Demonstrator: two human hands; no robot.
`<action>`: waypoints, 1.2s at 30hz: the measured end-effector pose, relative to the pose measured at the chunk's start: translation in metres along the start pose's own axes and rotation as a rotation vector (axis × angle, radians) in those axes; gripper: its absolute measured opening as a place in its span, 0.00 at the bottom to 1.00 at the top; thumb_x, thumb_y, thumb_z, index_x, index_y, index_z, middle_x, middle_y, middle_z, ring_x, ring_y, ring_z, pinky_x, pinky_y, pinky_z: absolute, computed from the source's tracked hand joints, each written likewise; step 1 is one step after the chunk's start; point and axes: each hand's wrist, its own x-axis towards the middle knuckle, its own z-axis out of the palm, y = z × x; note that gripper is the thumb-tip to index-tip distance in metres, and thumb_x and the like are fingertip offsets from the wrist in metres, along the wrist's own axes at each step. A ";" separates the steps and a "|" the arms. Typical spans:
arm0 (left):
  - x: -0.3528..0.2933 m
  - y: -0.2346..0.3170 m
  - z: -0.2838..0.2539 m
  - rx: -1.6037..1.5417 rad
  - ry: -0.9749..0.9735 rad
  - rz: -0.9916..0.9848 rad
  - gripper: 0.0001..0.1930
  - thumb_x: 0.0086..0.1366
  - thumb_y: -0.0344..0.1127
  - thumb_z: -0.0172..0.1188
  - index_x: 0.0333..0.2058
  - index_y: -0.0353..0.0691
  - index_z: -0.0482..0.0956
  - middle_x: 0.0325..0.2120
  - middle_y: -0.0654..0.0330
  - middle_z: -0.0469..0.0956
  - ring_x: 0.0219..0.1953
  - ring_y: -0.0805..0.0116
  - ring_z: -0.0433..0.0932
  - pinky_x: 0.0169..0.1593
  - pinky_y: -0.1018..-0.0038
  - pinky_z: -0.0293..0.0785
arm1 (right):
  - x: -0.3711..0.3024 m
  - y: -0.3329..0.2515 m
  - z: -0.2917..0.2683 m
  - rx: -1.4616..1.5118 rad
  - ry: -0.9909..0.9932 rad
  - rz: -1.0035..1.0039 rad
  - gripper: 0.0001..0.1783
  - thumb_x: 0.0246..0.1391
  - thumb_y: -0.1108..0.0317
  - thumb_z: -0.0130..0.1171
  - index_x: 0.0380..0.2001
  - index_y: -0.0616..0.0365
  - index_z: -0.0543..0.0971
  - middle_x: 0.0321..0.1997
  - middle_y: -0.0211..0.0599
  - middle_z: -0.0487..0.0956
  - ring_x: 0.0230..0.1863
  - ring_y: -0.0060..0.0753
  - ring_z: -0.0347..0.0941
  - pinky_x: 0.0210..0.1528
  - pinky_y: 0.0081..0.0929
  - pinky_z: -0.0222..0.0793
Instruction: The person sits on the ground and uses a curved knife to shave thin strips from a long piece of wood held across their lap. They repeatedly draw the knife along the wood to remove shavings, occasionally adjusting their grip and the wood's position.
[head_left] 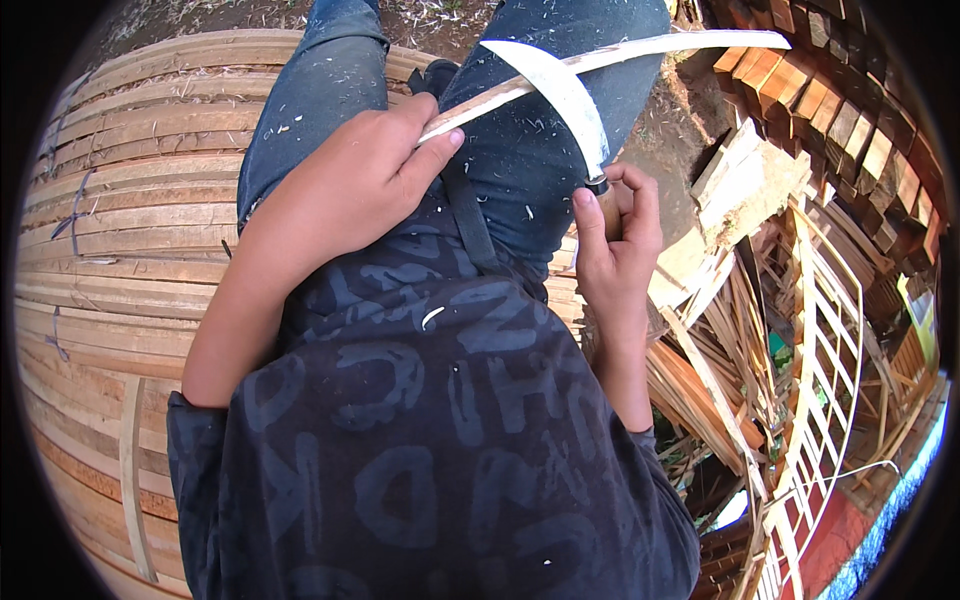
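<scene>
My left hand (385,165) is closed around the near end of a long, pale wooden strip (650,46), which slants across my thighs toward the upper right. In my right hand (622,235) is a sickle (562,98) with a curved, bright blade and a wooden handle, gripped by the handle. The blade crosses the strip above my right thigh and curves up to the left; whether it touches the wood I cannot tell. Small pale shavings lie on my jeans (330,95) and dark shirt (432,318). A dark strap (464,215) hangs between my legs.
Stacked planks (140,215) spread under me and to the left, some tied with dark cord. Stacked timber pieces (790,85) stand at the upper right. Loose offcuts (700,390) and a slatted wooden frame (825,340) are at my right. Shavings litter the ground (200,14) ahead.
</scene>
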 end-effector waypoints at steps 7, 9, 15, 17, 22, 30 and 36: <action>-0.001 0.008 0.015 -0.104 -0.007 -0.031 0.16 0.70 0.40 0.46 0.30 0.29 0.66 0.17 0.44 0.66 0.21 0.48 0.65 0.28 0.63 0.60 | 0.010 -0.011 0.003 -0.291 -0.086 0.091 0.16 0.54 0.60 0.61 0.23 0.63 0.74 0.12 0.44 0.69 0.14 0.36 0.70 0.21 0.29 0.64; -0.002 0.007 0.018 -0.119 -0.003 -0.038 0.16 0.70 0.39 0.46 0.31 0.29 0.67 0.17 0.44 0.66 0.21 0.49 0.65 0.28 0.63 0.61 | 0.015 0.000 0.004 -0.366 -0.051 0.009 0.19 0.55 0.57 0.60 0.20 0.62 0.74 0.11 0.47 0.69 0.14 0.42 0.72 0.20 0.31 0.64; -0.007 0.015 0.022 -0.079 0.004 -0.101 0.15 0.71 0.38 0.45 0.31 0.29 0.67 0.16 0.45 0.65 0.19 0.50 0.63 0.27 0.64 0.60 | 0.037 0.003 -0.013 -0.508 0.073 -0.004 0.25 0.57 0.53 0.57 0.16 0.63 0.72 0.10 0.45 0.68 0.12 0.40 0.65 0.19 0.33 0.59; -0.013 0.016 0.022 -0.094 -0.032 -0.129 0.16 0.71 0.38 0.44 0.30 0.29 0.67 0.15 0.46 0.64 0.18 0.52 0.61 0.27 0.64 0.60 | 0.058 0.031 -0.037 -0.468 0.226 0.099 0.28 0.59 0.51 0.54 0.15 0.64 0.71 0.09 0.41 0.65 0.12 0.33 0.59 0.18 0.32 0.56; -0.030 0.003 0.019 -0.167 -0.068 -0.124 0.16 0.71 0.39 0.43 0.29 0.30 0.65 0.15 0.49 0.62 0.18 0.59 0.59 0.26 0.66 0.60 | 0.069 0.074 -0.135 -0.318 0.518 0.308 0.32 0.62 0.48 0.48 0.10 0.59 0.64 0.09 0.24 0.58 0.13 0.19 0.49 0.17 0.26 0.43; -0.014 0.002 0.030 -0.237 -0.074 -0.111 0.18 0.72 0.40 0.42 0.28 0.30 0.64 0.16 0.57 0.59 0.22 0.72 0.57 0.28 0.70 0.60 | 0.032 -0.016 -0.017 -0.613 -0.086 0.028 0.27 0.51 0.47 0.61 0.17 0.64 0.77 0.10 0.46 0.70 0.15 0.44 0.72 0.22 0.34 0.66; -0.016 0.006 0.032 -0.152 -0.015 -0.097 0.17 0.72 0.39 0.42 0.28 0.30 0.65 0.15 0.54 0.60 0.20 0.67 0.56 0.26 0.67 0.60 | 0.047 0.004 -0.017 -0.616 0.016 -0.004 0.29 0.51 0.45 0.61 0.15 0.64 0.76 0.10 0.47 0.71 0.16 0.49 0.72 0.23 0.39 0.66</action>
